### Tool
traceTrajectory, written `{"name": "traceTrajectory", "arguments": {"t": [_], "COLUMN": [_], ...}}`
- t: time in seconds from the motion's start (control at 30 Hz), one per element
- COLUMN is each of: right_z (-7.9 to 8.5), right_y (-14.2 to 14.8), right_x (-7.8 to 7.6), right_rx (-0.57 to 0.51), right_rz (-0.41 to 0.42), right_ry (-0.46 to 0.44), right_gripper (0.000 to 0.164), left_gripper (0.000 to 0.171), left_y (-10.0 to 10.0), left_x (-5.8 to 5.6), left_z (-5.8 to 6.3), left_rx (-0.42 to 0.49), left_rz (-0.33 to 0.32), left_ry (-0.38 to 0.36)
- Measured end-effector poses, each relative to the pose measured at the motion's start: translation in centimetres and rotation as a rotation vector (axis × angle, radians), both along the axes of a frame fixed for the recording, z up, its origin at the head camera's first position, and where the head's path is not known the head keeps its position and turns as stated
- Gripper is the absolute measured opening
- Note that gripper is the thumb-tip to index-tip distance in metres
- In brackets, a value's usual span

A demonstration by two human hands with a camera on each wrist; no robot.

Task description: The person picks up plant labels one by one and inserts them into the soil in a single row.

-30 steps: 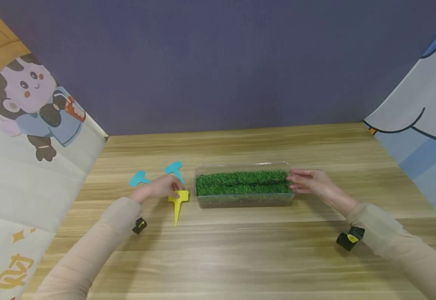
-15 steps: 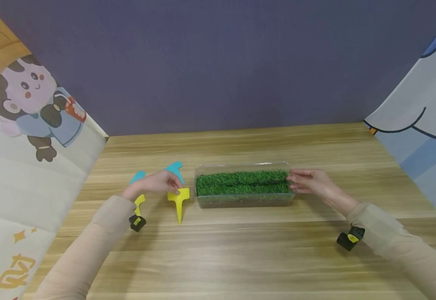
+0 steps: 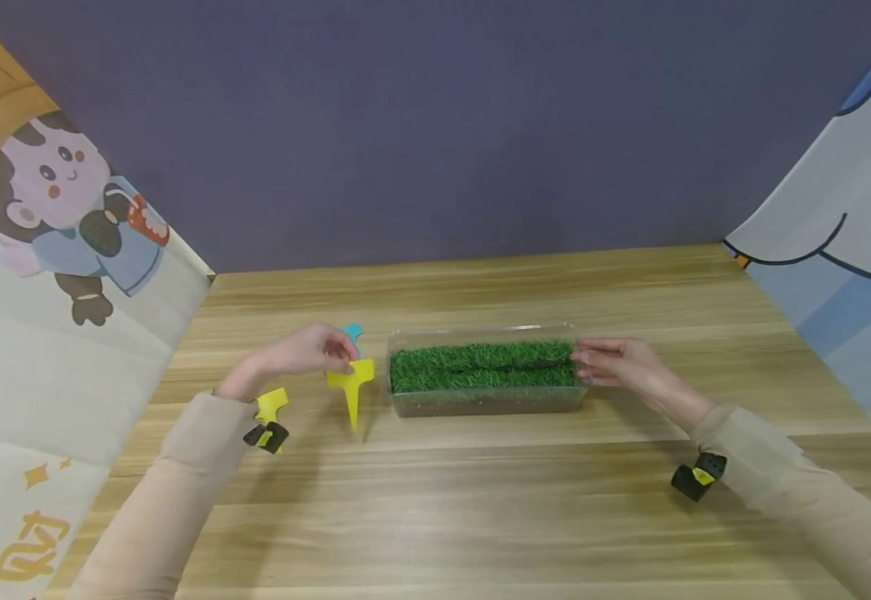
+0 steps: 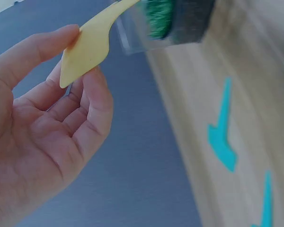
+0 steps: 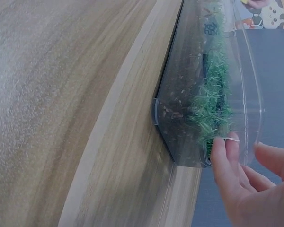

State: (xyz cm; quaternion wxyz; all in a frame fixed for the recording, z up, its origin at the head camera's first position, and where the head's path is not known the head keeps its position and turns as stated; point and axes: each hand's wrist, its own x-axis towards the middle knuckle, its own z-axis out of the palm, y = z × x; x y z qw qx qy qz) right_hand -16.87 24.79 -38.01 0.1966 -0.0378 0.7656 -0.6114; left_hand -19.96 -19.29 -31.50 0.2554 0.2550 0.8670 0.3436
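My left hand (image 3: 307, 352) pinches a yellow T-shaped plant label (image 3: 352, 385) between thumb and fingers. The label's stake points down, raised off the table left of the clear box. A blue plant label (image 3: 355, 333) lies behind that hand; the left wrist view also shows a second blue label (image 4: 267, 203). Another yellow label (image 3: 271, 403) lies under the left wrist, partly covered by the wrist camera. The clear plastic box (image 3: 489, 407) holds green grass (image 3: 480, 368) over a dark base. My right hand (image 3: 618, 365) touches the box's right end with fairly straight fingers.
The wood-grain table (image 3: 480, 500) ends at a dark blue panel (image 3: 465, 133) behind it. Printed cloths hang at the left and right sides. Both wrists carry small black cameras.
My left hand has lifted the yellow label off the table and shifted slightly left and back. Its wrist now hides one blue label and uncovers another yellow one. The right hand stays put.
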Motion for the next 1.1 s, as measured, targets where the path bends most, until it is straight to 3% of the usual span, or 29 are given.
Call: {"name": "traceTrajectory", "arguments": {"t": [0.17,0.37,0.67,0.87,1.1], "right_z": [0.0,0.2,0.1,0.0,0.0], "right_y": [-0.1,-0.1,0.0,0.0,0.0], "right_x": [0.0,0.1,0.1,0.1,0.1], "right_rx": [-0.001,0.0,-0.006,-0.005,-0.004], "right_rz": [-0.001,-0.002,-0.019,-0.016,-0.016], "right_ry": [-0.003,-0.004,-0.005,0.003,0.007], "right_gripper": [0.053,0.053,0.053,0.053,0.054], "left_gripper": [0.015,0.016,0.016,0.017,0.017], "left_y": [0.4,1.6,4.4,6.0,8.1], "left_x": [0.2,0.0,-0.1,-0.4,-0.8], "left_z": [1.8,3.0,4.0,4.4,4.7], "left_rx": [-0.002,0.034,0.063,0.094,0.139], "left_rz": [0.012,0.019,0.053,0.033,0.037], "left_ry": [0.082,0.156,0.208,0.25,0.249]}}
